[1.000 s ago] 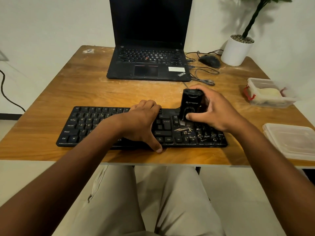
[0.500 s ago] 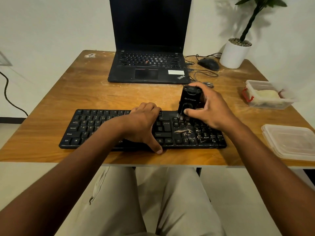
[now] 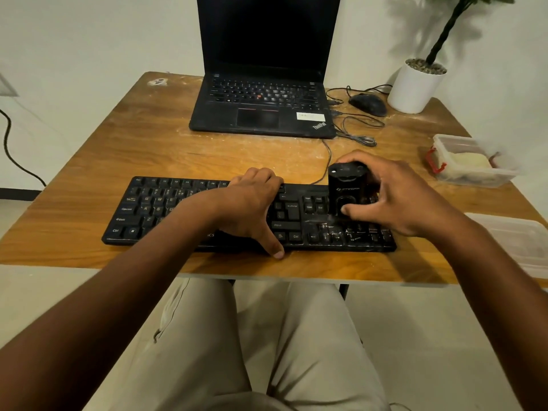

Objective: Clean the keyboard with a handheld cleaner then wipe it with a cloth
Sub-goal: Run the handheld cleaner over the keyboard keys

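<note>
A black keyboard (image 3: 154,212) lies along the front of the wooden table (image 3: 124,149). My left hand (image 3: 252,206) grips its middle, fingers curled over the far edge and thumb at the near edge. My right hand (image 3: 394,197) holds a black handheld cleaner (image 3: 345,188) upright on the keys at the right part of the keyboard, thumb on its front. Light debris lies on the keys near the arrow cluster (image 3: 329,232). A pale cloth (image 3: 468,161) lies in a clear container (image 3: 444,170) at the right.
An open black laptop (image 3: 264,105) stands at the back centre, with a black mouse (image 3: 367,103), loose cables (image 3: 358,126) and a white plant pot (image 3: 415,87) to its right. A clear lid (image 3: 522,241) lies at the table's right front edge.
My right hand has slid the cleaner a little to the right along the keyboard. My left hand keeps the same hold. The camera view has shifted slightly.
</note>
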Demonstrator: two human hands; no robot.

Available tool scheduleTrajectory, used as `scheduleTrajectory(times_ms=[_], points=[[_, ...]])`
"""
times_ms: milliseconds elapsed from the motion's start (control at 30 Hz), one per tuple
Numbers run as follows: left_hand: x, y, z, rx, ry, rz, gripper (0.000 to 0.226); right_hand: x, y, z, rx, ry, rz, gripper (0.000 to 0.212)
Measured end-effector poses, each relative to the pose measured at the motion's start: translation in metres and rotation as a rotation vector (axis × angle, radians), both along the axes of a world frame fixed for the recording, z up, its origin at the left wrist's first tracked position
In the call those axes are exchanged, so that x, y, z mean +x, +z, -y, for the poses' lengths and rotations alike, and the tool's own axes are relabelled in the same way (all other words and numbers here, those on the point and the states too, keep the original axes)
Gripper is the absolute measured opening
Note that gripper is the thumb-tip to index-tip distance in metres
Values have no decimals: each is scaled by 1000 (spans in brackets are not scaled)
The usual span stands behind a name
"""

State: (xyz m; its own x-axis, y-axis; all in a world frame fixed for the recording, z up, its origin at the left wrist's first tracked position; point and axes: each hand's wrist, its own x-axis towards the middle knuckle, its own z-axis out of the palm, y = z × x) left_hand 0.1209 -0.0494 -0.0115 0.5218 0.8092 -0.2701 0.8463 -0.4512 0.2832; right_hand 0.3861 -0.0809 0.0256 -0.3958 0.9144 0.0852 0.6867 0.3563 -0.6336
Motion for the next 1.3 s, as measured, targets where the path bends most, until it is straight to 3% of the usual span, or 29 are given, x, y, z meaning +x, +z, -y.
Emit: scheduleTrajectory(times_ms=[167,400,600,833,1033,1300], points=[[1,0,0,-5,4,-1,125,-28,-11,3,-9,-6,-220,63],[1,2,0,5,0,-15,126,-2,3,-2,-31,-5,37,63],[1,1,0,-1,2,-10,126,-29,-7,1,-34,-36,-183,61],[1,1,-1,-1,-1,-25,129,-2,-4,4,-46,-99,-94,65],[1,1,0,1,3,-16,126,-29,-4,1,-19,-97,-236,63],[1,0,-1,13,-3,-24,126,3,11,4,-69,-34,23,65]])
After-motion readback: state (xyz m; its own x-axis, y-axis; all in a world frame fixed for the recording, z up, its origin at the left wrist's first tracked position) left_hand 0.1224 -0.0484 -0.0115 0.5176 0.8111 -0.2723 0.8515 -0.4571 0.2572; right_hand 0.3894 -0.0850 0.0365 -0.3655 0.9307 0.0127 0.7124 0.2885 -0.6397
